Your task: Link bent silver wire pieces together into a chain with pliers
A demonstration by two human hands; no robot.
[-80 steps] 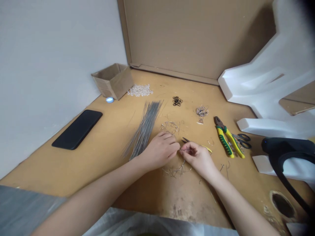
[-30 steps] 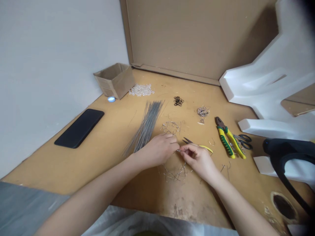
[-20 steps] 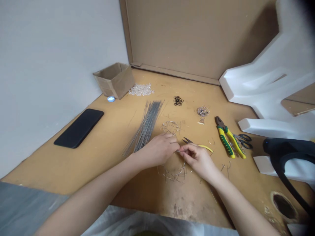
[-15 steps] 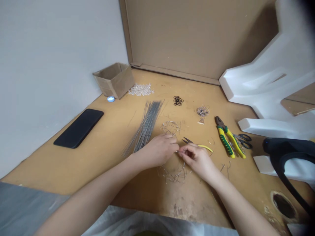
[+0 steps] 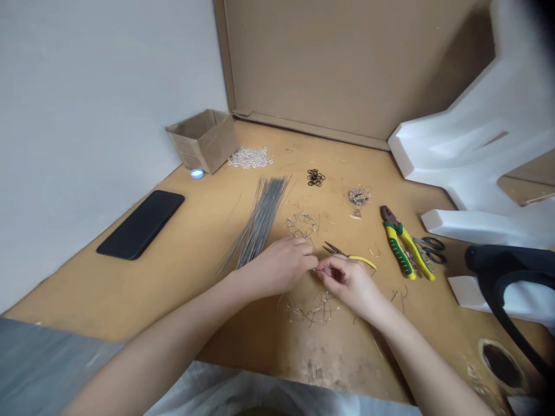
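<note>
My left hand and my right hand meet over the middle of the table, fingertips pinched almost together. Between them is a thin metal wire, of which only a small bit shows. Just below the fingers, a loop of wire with many twisted ends curves toward me; my hands partly hide where it meets the held wire. A second wire ring lies flat beyond my left hand. Needle-nose pliers with yellow handles rest behind my right hand, partly covered by it.
A bundle of straight grey wires lies left of centre. Farther back are clear small pieces, black rings and a wire coil. Green-yellow pliers and scissors lie right; a phone and cardboard box left.
The fingertips of both hands have shifted slightly where they pinch the wire, and the wire loop below has turned a little. The whole view has drifted marginally.
</note>
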